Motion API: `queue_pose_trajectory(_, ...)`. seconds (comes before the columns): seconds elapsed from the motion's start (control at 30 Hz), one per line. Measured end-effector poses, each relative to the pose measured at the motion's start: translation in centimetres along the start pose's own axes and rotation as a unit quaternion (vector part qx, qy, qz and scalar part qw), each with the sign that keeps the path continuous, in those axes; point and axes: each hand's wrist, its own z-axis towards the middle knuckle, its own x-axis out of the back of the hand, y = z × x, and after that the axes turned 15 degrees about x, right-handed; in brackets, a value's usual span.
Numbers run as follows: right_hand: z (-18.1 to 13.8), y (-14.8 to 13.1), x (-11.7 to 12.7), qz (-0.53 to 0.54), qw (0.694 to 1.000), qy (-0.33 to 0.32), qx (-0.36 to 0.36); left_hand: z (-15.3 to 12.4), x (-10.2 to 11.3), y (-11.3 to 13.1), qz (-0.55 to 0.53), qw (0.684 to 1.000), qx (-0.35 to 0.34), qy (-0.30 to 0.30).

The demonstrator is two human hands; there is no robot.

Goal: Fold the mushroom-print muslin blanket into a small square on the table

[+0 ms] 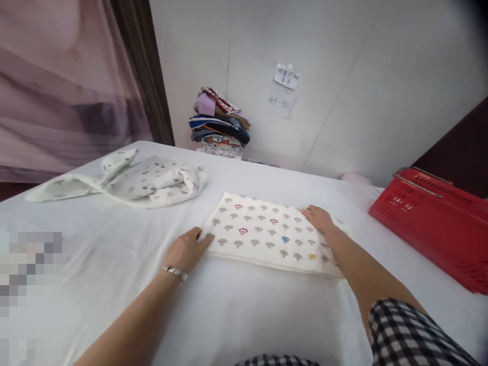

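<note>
A folded white cloth (263, 231) lies in front of me on the white-covered table. Grey mushrooms are printed on it, with a few in red, blue and yellow. At its left edge, my left hand (186, 249) is closed on the border, the thumb on top and the other fingers partly hidden. My right hand (319, 218) reaches across the right part and grips near the far edge, its thumb and fingers close together. The forearm covers some of the cloth's right end. Farther back on the left lies a crumpled white cloth (152, 180) with small grey prints, apart from both hands.
A red plastic basket (430, 229) with metal handles stands on the right. Beyond the table's far edge, a pile of folded fabrics (220, 122) rests against the wall. Handwritten paper notes (285, 76) are stuck above. Pinkish curtains (68, 91) hang at the left.
</note>
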Motion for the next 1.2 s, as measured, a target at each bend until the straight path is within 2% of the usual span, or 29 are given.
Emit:
queue_pose_trajectory(0.1, -0.3, 1.1, 0.2, 0.04, 0.999, 0.001, 0.004, 0.1, 0.3, 0.1, -0.004, 1.0, 0.011, -0.014)
queue_pose_trajectory(0.2, -2.5, 3.7, 1.0, 0.077, 0.996, 0.011, -0.032, 0.1, 0.5, 0.1, 0.0, 0.999, 0.017, -0.029)
queue_pose_trajectory(0.3, -7.0, 7.1, 1.8, 0.105, 0.987, 0.037, -0.118, 0.1, 0.7, 0.1, 0.014, 0.999, 0.018, -0.038)
queue_pose_trajectory(0.4, -12.1, 9.6, 2.3, 0.13, 0.962, 0.083, -0.227, 0.5, 0.6, 0.0, 0.025, 0.999, 0.013, -0.04)
queue_pose_trajectory(0.53, -16.3, 10.3, 2.0, 0.203, 0.912, 0.138, -0.327, 1.4, 0.4, -0.1, 0.018, 0.998, 0.021, -0.05)
queue_pose_trajectory(0.63, -16.8, 9.2, 1.6, 0.29, 0.886, 0.137, -0.336, 2.0, 0.6, 0.1, 0.016, 0.998, 0.032, -0.05)
queue_pose_trajectory(0.77, -15.8, 7.5, 1.9, 0.362, 0.866, 0.098, -0.331, 1.8, 1.1, 0.7, 0.029, 0.997, 0.048, -0.045)
queue_pose_trajectory(0.93, -14.8, 7.1, 2.9, 0.37, 0.863, 0.058, -0.339, 1.1, 1.6, 1.2, 0.012, 0.997, 0.065, -0.049)
queue_pose_trajectory(1.1, -14.6, 6.9, 2.7, 0.36, 0.865, 0.084, -0.34, 0.9, 1.4, 1.3, 0.016, 0.996, 0.075, -0.039)
queue_pose_trajectory(1.2, -14.7, 6.6, 2.7, 0.389, 0.85, 0.093, -0.343, 0.9, 1.2, 1.2, 0.024, 0.996, 0.077, -0.04)
